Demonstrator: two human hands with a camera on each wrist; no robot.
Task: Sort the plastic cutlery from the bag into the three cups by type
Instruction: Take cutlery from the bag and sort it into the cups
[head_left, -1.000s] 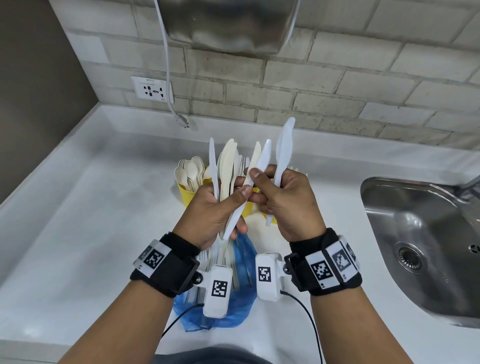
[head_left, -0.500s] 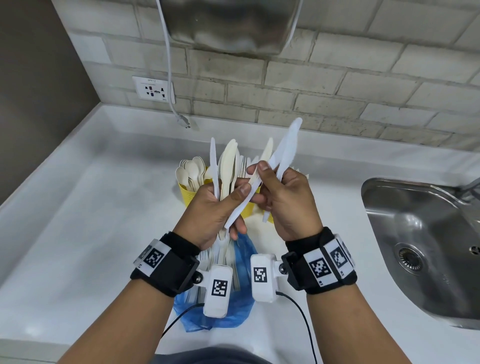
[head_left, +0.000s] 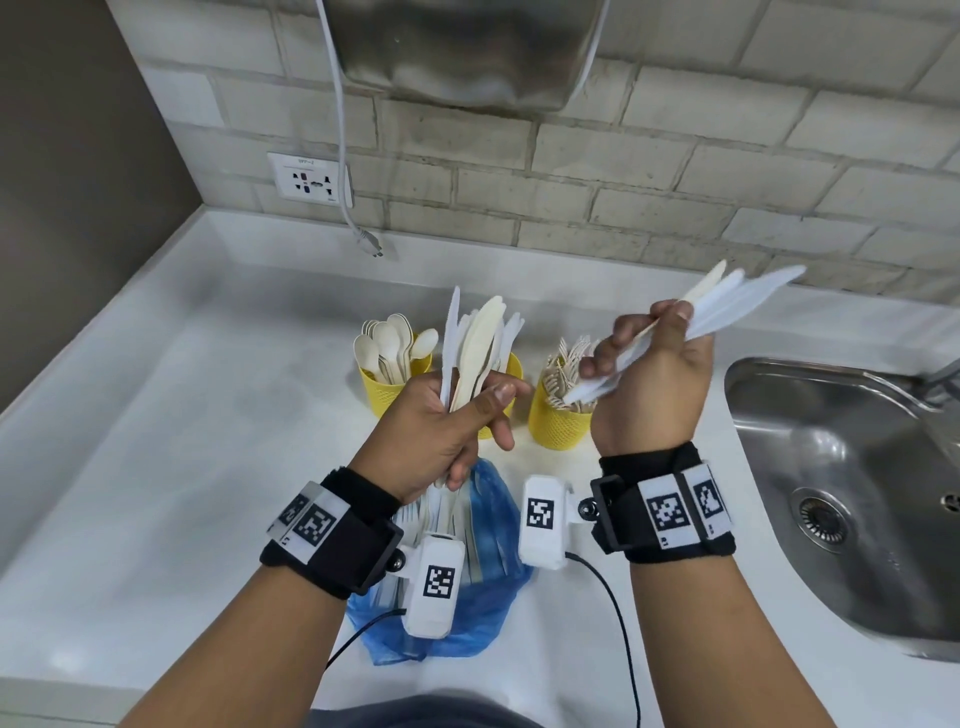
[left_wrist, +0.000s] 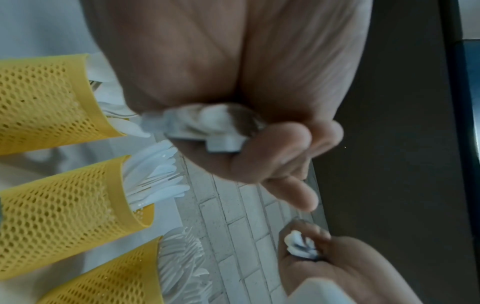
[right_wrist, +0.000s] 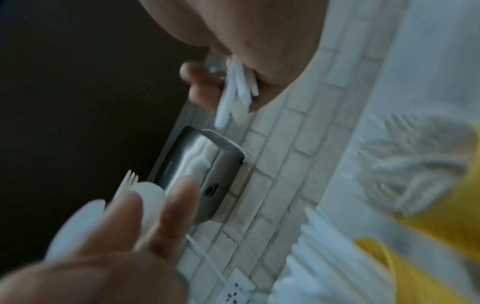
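My left hand (head_left: 483, 410) grips an upright bundle of mixed cutlery (head_left: 478, 343), white and cream, in front of the cups; its handle ends (left_wrist: 205, 125) show in the left wrist view. My right hand (head_left: 639, 343) holds several white knives (head_left: 737, 306) that slant up to the right, above the fork cup (head_left: 558, 421). Of the three yellow mesh cups, the spoon cup (head_left: 387, 384) stands on the left. The middle cup (head_left: 513, 364) is mostly hidden behind my left hand. The blue bag (head_left: 467, 613) lies under my left wrist with cutlery still in it.
A steel sink (head_left: 831, 467) is sunk into the white counter on the right. On the brick wall are a socket (head_left: 310, 179), a hanging cable plug (head_left: 369, 241) and a steel appliance (head_left: 467, 52). Bare counter stretches to the left of the cups.
My right hand has pulled away to the right with its knives, away from the left hand's bundle. The left hand has stayed where it was, so the cups show between the hands.
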